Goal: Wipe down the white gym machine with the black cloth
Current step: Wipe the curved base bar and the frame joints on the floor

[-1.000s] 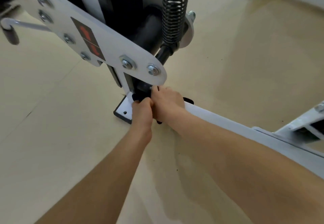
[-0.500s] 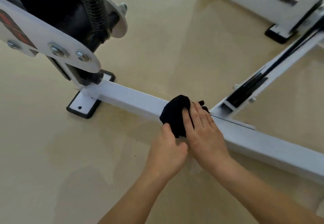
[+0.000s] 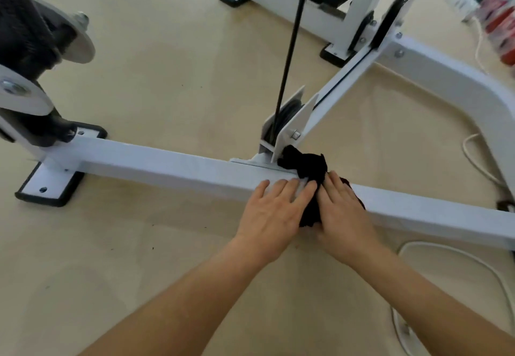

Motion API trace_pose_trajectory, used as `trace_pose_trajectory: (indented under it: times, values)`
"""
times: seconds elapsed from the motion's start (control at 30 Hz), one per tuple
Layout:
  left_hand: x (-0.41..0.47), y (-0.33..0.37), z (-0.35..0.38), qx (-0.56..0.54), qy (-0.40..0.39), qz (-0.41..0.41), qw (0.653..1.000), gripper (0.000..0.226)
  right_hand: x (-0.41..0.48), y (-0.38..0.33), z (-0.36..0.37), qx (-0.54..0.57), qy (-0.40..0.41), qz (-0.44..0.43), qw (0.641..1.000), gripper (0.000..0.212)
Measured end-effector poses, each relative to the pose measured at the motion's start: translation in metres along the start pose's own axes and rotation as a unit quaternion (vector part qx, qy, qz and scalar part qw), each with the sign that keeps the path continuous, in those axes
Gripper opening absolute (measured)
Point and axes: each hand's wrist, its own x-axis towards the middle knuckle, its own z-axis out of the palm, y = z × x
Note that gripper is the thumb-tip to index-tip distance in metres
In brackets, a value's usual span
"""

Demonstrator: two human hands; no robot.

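Observation:
The white gym machine's low base bar (image 3: 167, 164) runs across the floor from a footplate at left to the right edge. A black cloth (image 3: 306, 166) lies bunched on the bar beside a white pulley bracket (image 3: 292, 121). My left hand (image 3: 271, 213) lies flat on the bar with straight fingers, touching the cloth's left edge. My right hand (image 3: 344, 213) presses flat on top of the cloth, covering its near part.
A black cable (image 3: 289, 46) rises from the pulley. A white diagonal frame member (image 3: 342, 82) runs back to more white frame. The black spring column (image 3: 25, 35) stands at left. White cords (image 3: 473, 261) lie on the beige floor at right.
Both hands and the cloth have slid rightwards along the bar, from the left footplate to the pulley bracket. The left hand now lies flat instead of curled.

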Motion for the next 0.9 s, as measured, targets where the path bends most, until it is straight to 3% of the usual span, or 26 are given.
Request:
trace_pose_trajectory:
  times: [0.13,0.23,0.3,0.43,0.53,0.63,0.77,0.83,0.9]
  values:
    - [-0.035,-0.045,-0.011,-0.067,0.064,-0.147,0.985,0.047,0.025,-0.073,0.013,-0.019,0.007,-0.017,1.0,0.063]
    - [-0.058,-0.068,-0.017,-0.147,0.102,-0.227,0.957,0.06,0.027,-0.103,0.016,-0.015,0.019,-0.002,1.0,0.061]
    - [-0.055,-0.068,-0.021,-0.125,0.108,-0.171,0.971,0.063,0.023,-0.1,0.018,-0.019,0.065,-0.034,0.997,0.06]
    - [-0.041,-0.061,-0.019,-0.036,-0.015,-0.019,0.999,0.077,0.019,-0.104,0.031,-0.011,0.056,-0.206,0.977,0.063]
    - [-0.042,-0.074,-0.016,0.029,-0.059,-0.054,0.996,0.074,0.029,-0.098,0.026,0.056,0.039,-0.257,0.964,0.055]
    - [-0.045,-0.098,-0.017,0.062,-0.071,-0.142,0.985,0.076,0.029,-0.078,0.017,0.162,0.089,-0.235,0.954,0.054]
    - [-0.045,-0.129,-0.035,0.118,-0.093,-0.253,0.956,0.084,0.019,-0.081,0.02,0.089,0.112,-0.2,0.969,0.055]
    - [-0.041,-0.124,-0.043,0.116,-0.068,-0.242,0.961,0.091,0.029,-0.1,0.025,0.054,0.096,-0.193,0.975,0.058]
    - [-0.038,-0.107,-0.041,0.106,-0.082,-0.158,0.978,0.095,0.045,-0.118,0.024,0.022,0.083,-0.178,0.98,0.061]
